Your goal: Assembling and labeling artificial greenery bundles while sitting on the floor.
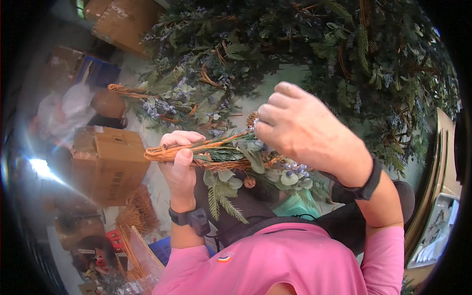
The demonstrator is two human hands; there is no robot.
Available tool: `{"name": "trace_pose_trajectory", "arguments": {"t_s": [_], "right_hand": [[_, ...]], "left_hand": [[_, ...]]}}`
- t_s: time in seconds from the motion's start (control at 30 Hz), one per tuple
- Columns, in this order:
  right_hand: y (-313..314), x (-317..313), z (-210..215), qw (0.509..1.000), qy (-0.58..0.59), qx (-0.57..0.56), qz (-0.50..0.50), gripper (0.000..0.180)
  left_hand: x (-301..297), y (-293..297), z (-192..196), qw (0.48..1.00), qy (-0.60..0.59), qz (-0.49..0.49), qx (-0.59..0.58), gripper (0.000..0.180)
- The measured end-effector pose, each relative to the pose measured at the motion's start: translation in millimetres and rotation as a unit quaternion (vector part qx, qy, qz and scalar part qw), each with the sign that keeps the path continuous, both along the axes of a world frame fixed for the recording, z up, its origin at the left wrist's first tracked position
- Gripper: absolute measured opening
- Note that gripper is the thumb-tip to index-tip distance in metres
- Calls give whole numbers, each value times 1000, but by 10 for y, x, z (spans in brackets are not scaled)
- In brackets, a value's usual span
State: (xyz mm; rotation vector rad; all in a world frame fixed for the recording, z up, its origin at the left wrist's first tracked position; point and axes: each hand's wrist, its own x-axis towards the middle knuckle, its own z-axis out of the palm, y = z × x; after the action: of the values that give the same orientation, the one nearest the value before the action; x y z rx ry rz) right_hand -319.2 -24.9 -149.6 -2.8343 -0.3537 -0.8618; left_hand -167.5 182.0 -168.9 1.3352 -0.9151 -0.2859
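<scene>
**Twig bundle held crosswise between both hands**

The left hand (179,164) is closed around the bound end of a twig bundle (196,150), thumb laid along the stems. The bundle's long axis runs level from that fist toward the right hand (300,130), which sits at the far, leafy end with fingertips pinched on a sprig of pale leaves and blue flowers (275,169); what exactly it pinches is hidden under the knuckles. The left hand carries the weight, the right is nearer the foliage. Beyond both hands hangs a mass of green wreaths (314,44). Left of the left hand stands a cardboard box (108,164); below it, woven twig stock (137,211) on the floor.
</scene>
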Motion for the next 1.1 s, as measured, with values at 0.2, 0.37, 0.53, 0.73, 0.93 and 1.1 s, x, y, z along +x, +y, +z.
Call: {"name": "trace_pose_trajectory", "arguments": {"t_s": [0.2, 0.37, 0.53, 0.73, 0.93, 1.1], "right_hand": [[-137, 412, 386, 998, 56, -6, -23, 8], [-434, 831, -204, 982, 76, 175, 12, 13], [-1105, 176, -1112, 799, -28, 592, -98, 19], [-1079, -678, -2832, 513, 23, 766, -386, 9], [-1205, -978, -2838, 462, -46, 786, -407, 13], [-1138, -946, -2801, 443, -21, 801, -401, 16]], "left_hand": [[-37, -43, 31, 999, -15, -35, 9, 27], [-46, -55, 12, 999, -9, -45, 5, 26], [61, 101, -20, 999, 41, -21, -25, 19], [386, 5, -113, 989, 114, 25, -88, 16], [385, -231, 367, 985, 10, -122, -125, 21], [956, -10, 313, 972, -44, -230, 22, 32]]}}
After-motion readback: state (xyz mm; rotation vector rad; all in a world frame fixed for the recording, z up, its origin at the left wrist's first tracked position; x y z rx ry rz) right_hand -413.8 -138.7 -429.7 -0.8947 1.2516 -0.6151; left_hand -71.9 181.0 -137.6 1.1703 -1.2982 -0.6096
